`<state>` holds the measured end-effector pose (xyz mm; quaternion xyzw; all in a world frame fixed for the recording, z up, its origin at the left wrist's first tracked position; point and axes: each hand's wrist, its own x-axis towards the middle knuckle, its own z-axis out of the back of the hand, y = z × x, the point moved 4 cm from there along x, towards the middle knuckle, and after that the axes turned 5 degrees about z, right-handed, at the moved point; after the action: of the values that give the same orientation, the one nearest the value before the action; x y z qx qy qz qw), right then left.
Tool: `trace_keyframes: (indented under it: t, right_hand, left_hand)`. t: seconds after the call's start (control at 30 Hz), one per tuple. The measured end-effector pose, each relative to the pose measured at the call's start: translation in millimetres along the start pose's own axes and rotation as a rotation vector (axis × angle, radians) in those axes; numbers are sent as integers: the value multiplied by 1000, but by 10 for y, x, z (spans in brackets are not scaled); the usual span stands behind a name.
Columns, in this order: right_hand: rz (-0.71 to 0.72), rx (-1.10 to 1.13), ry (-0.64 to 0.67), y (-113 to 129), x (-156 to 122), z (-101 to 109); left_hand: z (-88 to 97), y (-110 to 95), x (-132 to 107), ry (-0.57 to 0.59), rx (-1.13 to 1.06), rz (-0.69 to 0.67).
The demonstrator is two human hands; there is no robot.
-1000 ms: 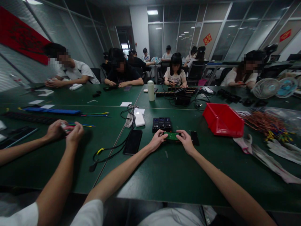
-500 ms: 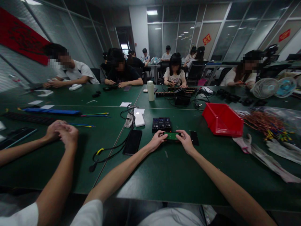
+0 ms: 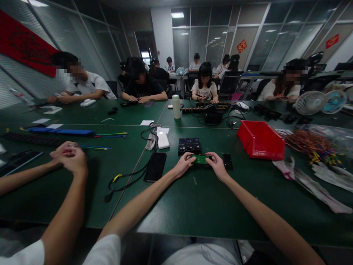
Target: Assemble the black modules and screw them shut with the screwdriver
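A small green circuit board (image 3: 201, 159) is held level between my two hands, just above the table. My left hand (image 3: 184, 163) pinches its left end, thumb on top. At the other end, my right hand (image 3: 216, 165) grips it the same way. Right behind the board sits a black box (image 3: 189, 146) with several square sections on its top. A flat black plate (image 3: 227, 162) lies on the table beside my right hand. The undersides of my fingers are hidden.
A red bin (image 3: 260, 141) stands to the right, with bundled copper wires (image 3: 311, 143) and gloves (image 3: 311, 184) beyond it. Left of me lie a phone (image 3: 155, 167), a black cable (image 3: 132, 178) and a white power bank (image 3: 163, 140). A co-worker's hands (image 3: 70, 156) rest at far left.
My hands and the circuit board stay nearly in place. The co-worker's hands at the left have shifted slightly to the left.
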<state>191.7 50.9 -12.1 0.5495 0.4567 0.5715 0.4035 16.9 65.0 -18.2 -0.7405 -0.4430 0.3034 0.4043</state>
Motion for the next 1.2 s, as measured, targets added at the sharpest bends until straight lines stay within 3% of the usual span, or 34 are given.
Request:
trace_keyframes:
  t: [0.67, 1.2]
  right_hand:
    - [-11, -18, -7, 37, -6, -13]
    - [-1, -54, -27, 11, 5, -10]
  left_hand:
    - [25, 8, 11, -8, 18, -5]
    - [-56, -54, -64, 8, 296, -154]
